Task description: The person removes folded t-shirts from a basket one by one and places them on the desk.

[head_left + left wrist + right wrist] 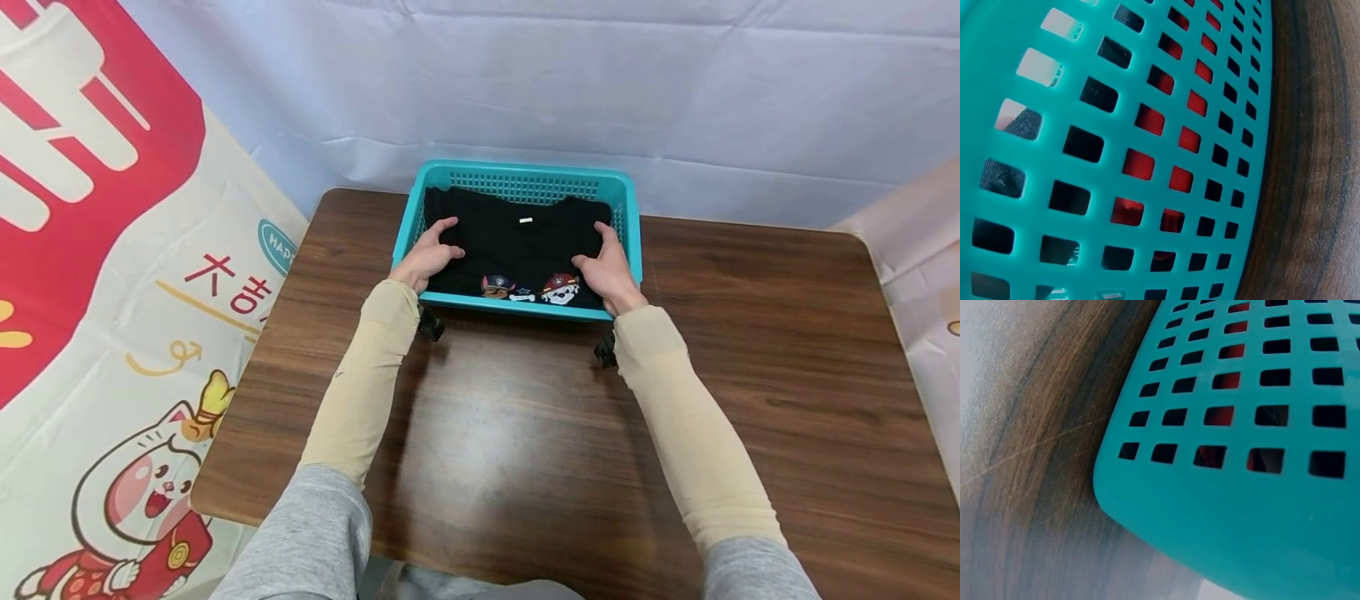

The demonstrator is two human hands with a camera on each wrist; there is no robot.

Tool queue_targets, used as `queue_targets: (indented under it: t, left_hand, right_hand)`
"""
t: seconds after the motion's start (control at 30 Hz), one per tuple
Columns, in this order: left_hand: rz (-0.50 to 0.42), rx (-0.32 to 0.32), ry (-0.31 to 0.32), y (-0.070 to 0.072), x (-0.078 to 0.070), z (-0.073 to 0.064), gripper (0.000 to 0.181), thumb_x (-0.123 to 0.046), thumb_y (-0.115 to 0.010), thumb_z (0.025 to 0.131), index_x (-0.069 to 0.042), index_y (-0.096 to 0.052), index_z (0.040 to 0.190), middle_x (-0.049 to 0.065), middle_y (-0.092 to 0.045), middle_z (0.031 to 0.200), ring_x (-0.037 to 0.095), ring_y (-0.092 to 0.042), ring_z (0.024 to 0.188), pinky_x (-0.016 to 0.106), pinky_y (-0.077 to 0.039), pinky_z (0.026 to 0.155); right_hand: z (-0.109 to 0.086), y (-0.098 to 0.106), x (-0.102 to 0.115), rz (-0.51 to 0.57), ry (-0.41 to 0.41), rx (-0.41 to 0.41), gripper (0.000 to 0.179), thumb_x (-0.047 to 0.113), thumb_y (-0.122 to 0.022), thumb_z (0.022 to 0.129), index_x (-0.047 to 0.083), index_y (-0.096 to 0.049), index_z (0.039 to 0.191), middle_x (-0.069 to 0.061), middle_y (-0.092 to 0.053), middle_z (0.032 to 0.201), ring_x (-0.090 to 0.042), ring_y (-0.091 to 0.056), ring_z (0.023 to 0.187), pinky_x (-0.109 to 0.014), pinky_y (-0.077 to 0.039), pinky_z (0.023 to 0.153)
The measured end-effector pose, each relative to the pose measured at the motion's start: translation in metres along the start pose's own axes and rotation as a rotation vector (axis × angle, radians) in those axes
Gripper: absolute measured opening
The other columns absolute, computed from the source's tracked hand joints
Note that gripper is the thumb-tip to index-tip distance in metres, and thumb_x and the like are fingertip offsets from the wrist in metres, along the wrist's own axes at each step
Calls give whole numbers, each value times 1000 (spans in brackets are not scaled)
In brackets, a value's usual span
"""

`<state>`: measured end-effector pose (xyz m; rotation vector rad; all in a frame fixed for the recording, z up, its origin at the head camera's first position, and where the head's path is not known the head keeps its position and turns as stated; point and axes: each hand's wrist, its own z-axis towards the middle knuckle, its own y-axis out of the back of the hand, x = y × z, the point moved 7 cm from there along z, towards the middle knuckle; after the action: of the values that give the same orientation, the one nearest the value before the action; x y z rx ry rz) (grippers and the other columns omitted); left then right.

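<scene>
A folded black T-shirt (517, 246) lies in a turquoise plastic basket (525, 307), its collar label toward the back and cartoon dog prints along its front edge. My left hand (426, 257) reaches over the basket's left side, thumb and a finger spread straight on the shirt. Over the right side, my right hand (609, 268) rests on the shirt in the same way. The other fingers of both hands are hidden. Both wrist views show the basket's perforated wall (1119, 115), with red and dark material (1227, 380) behind the holes; neither hand appears there.
The basket stands at the back of a brown wooden table (517, 433), close to a white cloth backdrop (525, 83). A printed cloth (135, 292) with red shapes and a cartoon figure hangs at the left. Dark wrist devices (431, 323) sit under the wrists.
</scene>
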<state>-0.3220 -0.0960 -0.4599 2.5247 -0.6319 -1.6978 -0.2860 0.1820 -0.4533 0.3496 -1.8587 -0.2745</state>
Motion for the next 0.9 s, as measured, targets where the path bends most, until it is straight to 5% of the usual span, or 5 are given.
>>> queue_targets:
  t: [0.6,0.9]
  left_hand:
    - [57,14,-41,-1,-4,1,66,5,-44,93,-22,-32,152,0,-13,163,20,-12,150,44,-25,118]
    - [138,-5,-72,-3,-5,2,64,0,-47,95,-20,-29,153,2,-17,162,21,-15,149,44,-28,117]
  right_hand:
    - [-1,-2,6,-100,54,27,68,6,-44,98,16,-10,156,-17,-16,160,-38,-29,138,-55,-26,115]
    - [-1,-2,9,-149,69,-5,68,8,-44,99,19,-9,157,-13,-14,162,-36,-22,146,-55,-24,116]
